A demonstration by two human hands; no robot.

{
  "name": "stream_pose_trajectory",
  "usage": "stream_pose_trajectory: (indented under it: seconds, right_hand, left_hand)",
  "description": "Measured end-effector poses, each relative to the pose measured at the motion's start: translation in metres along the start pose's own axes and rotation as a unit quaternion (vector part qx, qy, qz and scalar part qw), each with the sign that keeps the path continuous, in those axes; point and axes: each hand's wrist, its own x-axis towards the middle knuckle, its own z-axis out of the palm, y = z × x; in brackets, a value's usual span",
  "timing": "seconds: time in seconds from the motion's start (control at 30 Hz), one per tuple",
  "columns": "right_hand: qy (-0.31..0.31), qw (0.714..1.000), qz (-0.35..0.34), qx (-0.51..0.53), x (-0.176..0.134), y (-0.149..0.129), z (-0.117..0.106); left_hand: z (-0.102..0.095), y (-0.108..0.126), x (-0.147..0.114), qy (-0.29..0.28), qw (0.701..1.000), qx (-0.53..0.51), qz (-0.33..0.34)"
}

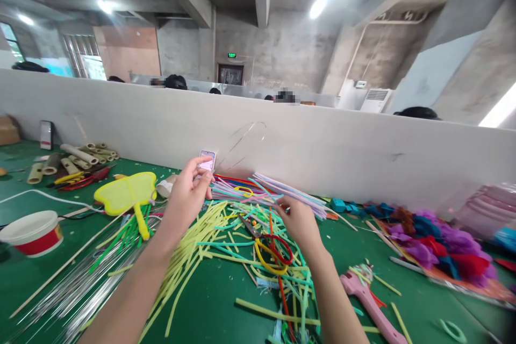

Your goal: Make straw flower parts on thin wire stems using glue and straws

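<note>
My left hand [192,189] is raised in front of a phone [208,155] that leans on the white partition. Its index finger stretches across the screen and its other fingers are partly curled; I see nothing held, and cannot tell whether it touches. My right hand [299,221] is closed, fingertips bent together beside a bundle of pink, lilac and blue tubes [250,193]. Whether a tube is pinched there I cannot make out. Between my forearms lie scissors [274,258] with red and yellow handles, on scattered pale yellow strips [205,231] and teal ones.
A white partition [342,145] borders the green table [217,290]. To the left are a paper cup [36,234], a yellow fan [127,192], metal rods [80,285] and bamboo pieces [80,156]. A pink glue gun [373,306] and coloured fluffy pieces [447,247] lie right.
</note>
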Motion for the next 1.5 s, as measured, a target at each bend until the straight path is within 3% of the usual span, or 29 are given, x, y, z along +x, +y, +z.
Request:
stream_pose_trajectory:
  seconds: [0.17, 0.4, 0.47, 0.6, 0.83, 0.97, 1.1, 1.27, 1.4, 1.5]
  right_hand:
    - [0.084, 0.994, 0.006, 0.071, -0.001, 0.002, -0.002]
    - [0.126, 0.961, 0.018, 0.247, -0.005, -0.020, -0.012]
    - [0.126, 0.934, 0.029, 0.333, -0.008, -0.027, -0.021]
    - [0.122, 0.854, 0.065, 0.502, -0.013, -0.037, -0.035]
    - [0.076, 0.794, 0.070, 0.599, -0.016, -0.045, -0.031]
    - [0.060, 0.794, 0.081, 0.600, -0.016, -0.039, -0.034]
    - [0.038, 0.815, 0.071, 0.573, -0.016, -0.035, -0.037]
    - [-0.027, 0.845, 0.074, 0.529, -0.014, -0.033, -0.033]
    - [-0.138, 0.866, 0.120, 0.465, -0.011, -0.025, -0.015]
    - [-0.180, 0.865, 0.165, 0.437, -0.009, -0.015, 0.004]
  left_hand:
    - [0.000, -0.001, -0.001, -0.023, 1.000, -0.015, -0.005]
    - [0.003, -0.001, -0.001, -0.025, 0.999, -0.024, -0.031]
    - [0.004, -0.001, -0.001, -0.010, 0.999, -0.035, -0.030]
    - [0.005, -0.001, -0.003, -0.006, 0.998, -0.049, -0.042]
    - [0.017, 0.000, -0.010, -0.171, 0.980, 0.014, -0.102]
    - [0.016, -0.006, -0.010, -0.219, 0.964, 0.028, -0.148]
    - [0.014, -0.012, -0.008, -0.182, 0.966, -0.014, -0.185]
    - [0.012, -0.025, 0.003, -0.147, 0.977, 0.010, -0.154]
    - [0.008, -0.059, 0.018, -0.137, 0.973, 0.149, -0.110]
    - [0.004, -0.096, 0.028, -0.117, 0.959, 0.242, -0.095]
